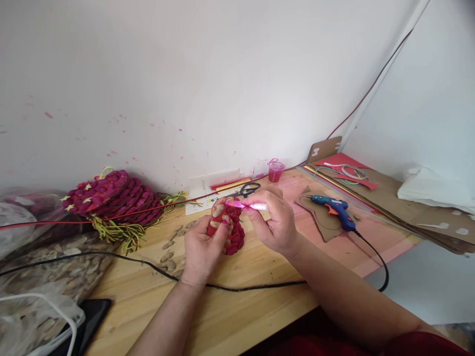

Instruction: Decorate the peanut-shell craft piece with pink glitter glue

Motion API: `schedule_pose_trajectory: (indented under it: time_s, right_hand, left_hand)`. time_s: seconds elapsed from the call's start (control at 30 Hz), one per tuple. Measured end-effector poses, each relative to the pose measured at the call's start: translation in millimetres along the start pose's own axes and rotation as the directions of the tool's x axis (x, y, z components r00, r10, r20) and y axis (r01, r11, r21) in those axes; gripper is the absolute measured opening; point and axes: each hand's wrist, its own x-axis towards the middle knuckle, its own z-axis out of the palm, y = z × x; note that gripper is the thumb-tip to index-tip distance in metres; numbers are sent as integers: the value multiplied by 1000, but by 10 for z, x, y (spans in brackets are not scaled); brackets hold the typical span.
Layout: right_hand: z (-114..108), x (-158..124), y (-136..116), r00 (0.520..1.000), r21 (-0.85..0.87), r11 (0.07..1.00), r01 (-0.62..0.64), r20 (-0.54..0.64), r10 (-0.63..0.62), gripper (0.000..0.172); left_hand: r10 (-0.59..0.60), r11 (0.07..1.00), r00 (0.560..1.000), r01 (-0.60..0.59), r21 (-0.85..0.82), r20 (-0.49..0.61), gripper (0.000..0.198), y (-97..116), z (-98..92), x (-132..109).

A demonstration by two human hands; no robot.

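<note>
My left hand grips a red craft piece covered with peanut shells, its thumb pressed on the front. Shells on the piece's right side are painted magenta; those on the left keep their tan colour. Between the fingers of my right hand is a slim pink paintbrush, its tip over the upper part of the piece. Loose peanut shells lie on the table left of my left hand. Behind the hands stands a plastic cup of pink paint, near scissors.
A stack of magenta shell discs with yellow-green tassels leans at the left. A bag of shells lies nearer. At the right, a blue glue gun rests on cut cardboard. Its black cable crosses the wooden table.
</note>
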Motion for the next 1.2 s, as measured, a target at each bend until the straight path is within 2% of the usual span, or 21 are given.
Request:
schedule_pose_trajectory:
  time_s: [0.1, 0.33, 0.6, 0.77, 0.93, 1.2]
  right_hand:
    - [16, -8, 3, 1000, -4, 1000, 1, 18, -1, 10]
    - [18, -4, 3, 999, -27, 999, 27, 22, -26, 10]
    - [40, -6, 5, 997, -28, 997, 72, 25, -71, 8]
    - [43, -17, 23, 997, -56, 996, 63, 46, -60, 8]
    - [57, -21, 19, 995, -28, 996, 90, 35, -89, 9]
    - [63, -44, 7, 991, -119, 987, 106, 99, -94, 5]
  left_hand:
    - [-13, 999, 1000, 13, -36, 4, 28, 4, 10, -12]
    - [-125, 980, 992, 125, -155, 8, 30, 97, 17, -5]
    - [-181, 956, 982, 190, -224, 61, 34, 4, 29, -19]
    - [-263, 914, 964, 263, -308, 42, 37, 18, 21, -1]
    - [-275, 904, 960, 279, -323, 60, 36, 60, 19, 3]
    - [-327, 873, 943, 325, -362, 59, 37, 66, 26, 22]
